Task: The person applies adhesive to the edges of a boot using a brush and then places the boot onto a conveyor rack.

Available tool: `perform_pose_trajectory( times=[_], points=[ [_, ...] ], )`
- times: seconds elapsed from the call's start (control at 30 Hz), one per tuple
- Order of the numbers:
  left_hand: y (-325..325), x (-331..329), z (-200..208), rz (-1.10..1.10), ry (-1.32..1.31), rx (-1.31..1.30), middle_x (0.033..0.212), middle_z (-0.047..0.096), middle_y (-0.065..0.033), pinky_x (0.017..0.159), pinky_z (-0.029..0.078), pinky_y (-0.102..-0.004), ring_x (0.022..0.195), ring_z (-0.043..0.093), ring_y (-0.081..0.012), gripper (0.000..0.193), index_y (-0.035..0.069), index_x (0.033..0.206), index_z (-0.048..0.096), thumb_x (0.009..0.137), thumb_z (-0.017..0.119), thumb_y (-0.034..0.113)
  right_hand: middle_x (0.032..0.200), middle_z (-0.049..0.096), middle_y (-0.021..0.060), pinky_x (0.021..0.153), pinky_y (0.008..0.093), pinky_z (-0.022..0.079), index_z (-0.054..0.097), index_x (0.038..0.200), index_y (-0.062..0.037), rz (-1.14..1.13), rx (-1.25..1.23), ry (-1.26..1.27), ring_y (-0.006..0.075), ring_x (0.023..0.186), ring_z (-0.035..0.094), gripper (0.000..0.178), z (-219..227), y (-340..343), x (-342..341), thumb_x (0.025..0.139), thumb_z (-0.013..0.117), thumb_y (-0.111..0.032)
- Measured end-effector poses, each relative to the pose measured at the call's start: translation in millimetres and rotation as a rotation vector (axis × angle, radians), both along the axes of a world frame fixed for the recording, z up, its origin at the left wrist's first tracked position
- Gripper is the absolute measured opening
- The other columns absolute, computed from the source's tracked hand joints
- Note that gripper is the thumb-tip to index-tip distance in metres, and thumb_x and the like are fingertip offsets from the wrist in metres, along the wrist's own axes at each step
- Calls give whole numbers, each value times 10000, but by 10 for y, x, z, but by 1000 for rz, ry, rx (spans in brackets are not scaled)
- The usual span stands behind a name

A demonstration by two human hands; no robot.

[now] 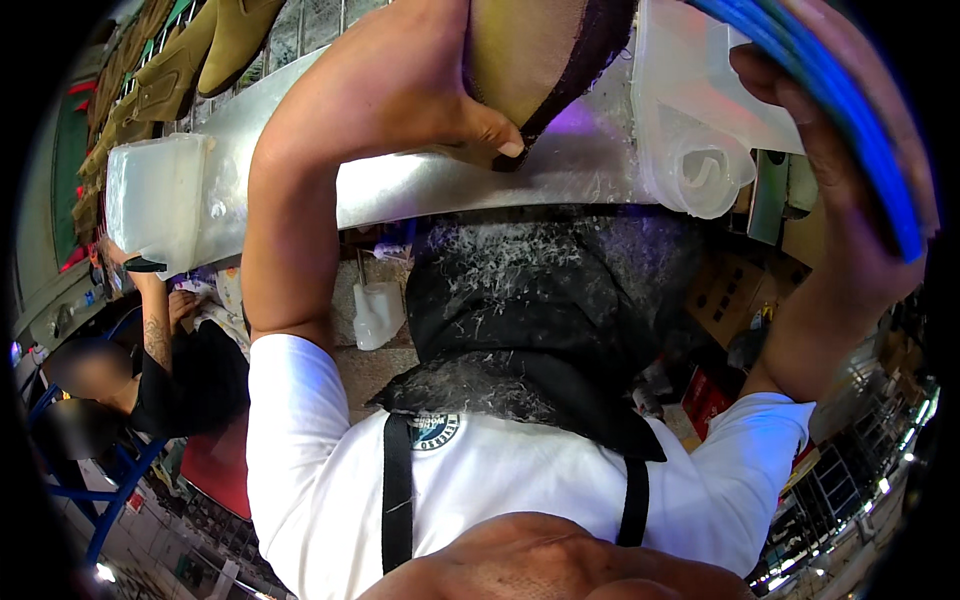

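Note:
My left hand (425,105) grips a tan shoe upper (540,60) with a dark brown edge, its thumb pressed on the narrow end. The upper is over a metal work surface (400,190), and its far end is cut off by the top of the picture. My right hand (835,150) is raised at the upper right, with curled fingers. A bright blue curved strip (850,110) runs along this hand between fingers and palm; its exact kind cannot be made out. Beside the upper stands a translucent plastic container (690,120) with a rolled end.
Several tan shoes (185,70) hang on a rack at upper left. A translucent box (150,200) stands at the surface's left end. A dark apron (530,280) covered in pale fluff lies over my lap. Another person (190,370) sits at left. Cardboard boxes (735,295) stand at right.

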State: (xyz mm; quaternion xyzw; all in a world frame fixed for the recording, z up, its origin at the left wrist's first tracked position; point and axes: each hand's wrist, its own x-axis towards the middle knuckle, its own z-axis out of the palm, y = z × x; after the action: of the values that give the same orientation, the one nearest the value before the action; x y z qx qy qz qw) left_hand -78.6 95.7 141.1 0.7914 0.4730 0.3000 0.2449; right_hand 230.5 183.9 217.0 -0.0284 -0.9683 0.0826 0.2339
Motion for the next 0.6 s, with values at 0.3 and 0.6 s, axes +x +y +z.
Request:
perform_pose_trajectory(
  times=[0.3,0.6],
  points=[
    [-22,65,87,104,94,-90,1414,526,-279,1084,471,-416,1271,592,-371,1433,-5,1591,63,527,998,218,1235,662,302,886,371,587,686,1170,106,23,54,-17,336,1040,717,330,-115,-154,-78,847,700,41],
    [51,-16,-87,80,-21,-84,1363,574,-269,1072,486,-422,1259,609,-362,1418,-6,1577,97,522,1010,244,1270,641,302,900,356,581,699,1158,104,-170,-213,175,319,1029,707,328,-653,-417,-124,833,704,61]
  ],
)
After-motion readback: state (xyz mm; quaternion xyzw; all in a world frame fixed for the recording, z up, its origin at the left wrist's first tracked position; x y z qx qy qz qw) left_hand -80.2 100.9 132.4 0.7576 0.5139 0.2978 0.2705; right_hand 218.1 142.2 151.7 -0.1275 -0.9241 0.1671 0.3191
